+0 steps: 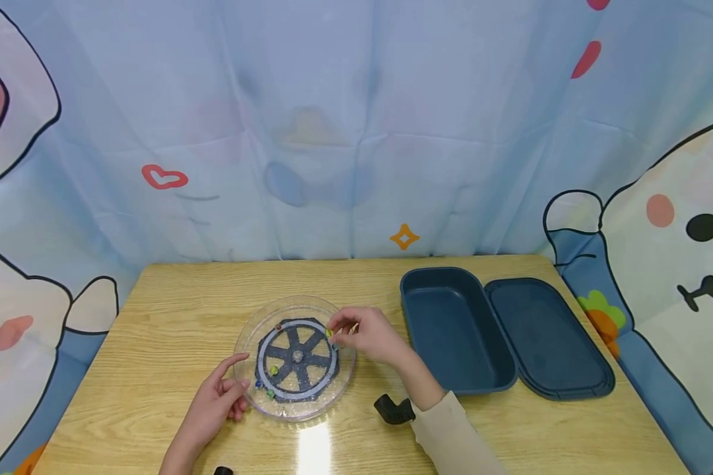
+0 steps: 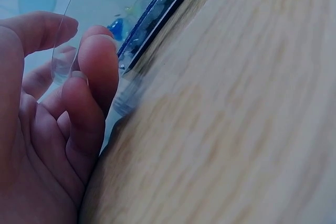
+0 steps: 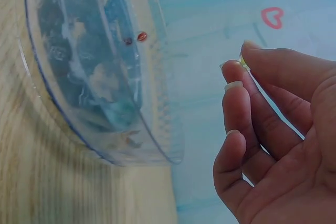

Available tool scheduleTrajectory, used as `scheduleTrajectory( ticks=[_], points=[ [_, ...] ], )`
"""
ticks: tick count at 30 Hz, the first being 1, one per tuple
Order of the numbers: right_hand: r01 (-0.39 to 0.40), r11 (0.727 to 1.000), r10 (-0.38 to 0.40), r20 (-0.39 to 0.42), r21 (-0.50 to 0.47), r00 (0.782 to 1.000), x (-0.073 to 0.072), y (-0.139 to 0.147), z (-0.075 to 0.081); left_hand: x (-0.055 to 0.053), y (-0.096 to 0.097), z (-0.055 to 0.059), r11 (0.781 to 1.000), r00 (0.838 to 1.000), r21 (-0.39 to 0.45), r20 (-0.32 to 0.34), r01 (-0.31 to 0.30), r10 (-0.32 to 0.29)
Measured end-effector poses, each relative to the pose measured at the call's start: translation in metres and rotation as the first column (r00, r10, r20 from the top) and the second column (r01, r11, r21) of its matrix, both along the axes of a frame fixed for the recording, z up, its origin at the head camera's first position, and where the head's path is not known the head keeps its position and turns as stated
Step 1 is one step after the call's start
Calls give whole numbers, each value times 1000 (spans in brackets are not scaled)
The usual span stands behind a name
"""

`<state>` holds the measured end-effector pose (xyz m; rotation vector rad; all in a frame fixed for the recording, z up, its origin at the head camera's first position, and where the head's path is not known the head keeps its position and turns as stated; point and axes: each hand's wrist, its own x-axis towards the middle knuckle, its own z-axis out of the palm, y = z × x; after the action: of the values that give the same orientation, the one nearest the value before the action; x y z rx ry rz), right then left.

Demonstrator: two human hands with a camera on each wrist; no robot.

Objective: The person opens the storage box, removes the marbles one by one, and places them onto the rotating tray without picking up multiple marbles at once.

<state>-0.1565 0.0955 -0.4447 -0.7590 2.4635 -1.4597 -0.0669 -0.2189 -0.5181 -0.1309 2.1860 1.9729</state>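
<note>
A clear round dish [image 1: 298, 413] stands on the table, with a dark spoked wheel shape [image 1: 298, 357] and a pale ring showing in it. My left hand [image 1: 212, 399] holds the dish's near left rim, its fingers bent around the clear edge. Over the right rim, my right hand [image 1: 365, 335] pinches a small yellow-green marble [image 3: 243, 63] between thumb and index finger; the other fingers curl loosely. Inside the dish lie another yellow-green marble [image 1: 274, 371], a blue marble [image 1: 258, 384], a green marble [image 1: 270, 394] and a reddish marble [image 1: 278, 326].
Right of the dish stands a deep dark-blue box [image 1: 451, 330], its flat lid [image 1: 549, 336] beside it. A black angled object [image 1: 392, 410] lies by the right wrist. A small black object [image 1: 223, 470] shows at the bottom edge. Behind the table [image 1: 184, 297] hangs a printed curtain [image 1: 309, 132].
</note>
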Motion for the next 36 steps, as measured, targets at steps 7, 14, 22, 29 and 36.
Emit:
scheduleTrajectory(
  ticks=[7, 14, 22, 29, 36],
  points=[
    [17, 1000, -17, 19, 17, 1000, -1, 1, -6, 0, 0, 0, 1000, 1000, -5, -4, 2, -2],
    [21, 1000, -21, 39, 18, 999, -2, 2, -9, 0, 1, 1, 1000, 1000, -2, 3, -3, 3],
    [31, 999, -32, 30, 29, 999, -3, 5, -11, 0, 1, 1, 1000, 1000, 1, -2, 2, -2],
    [30, 999, -31, 37, 22, 999, -3, 8, -8, -1, 0, 1, 1000, 1000, 5, 2, 3, -3],
    [22, 1000, -21, 52, -11, 998, -2, 20, 4, 0, 1, 1, 1000, 1000, 1, 4, -4, 4]
  ],
)
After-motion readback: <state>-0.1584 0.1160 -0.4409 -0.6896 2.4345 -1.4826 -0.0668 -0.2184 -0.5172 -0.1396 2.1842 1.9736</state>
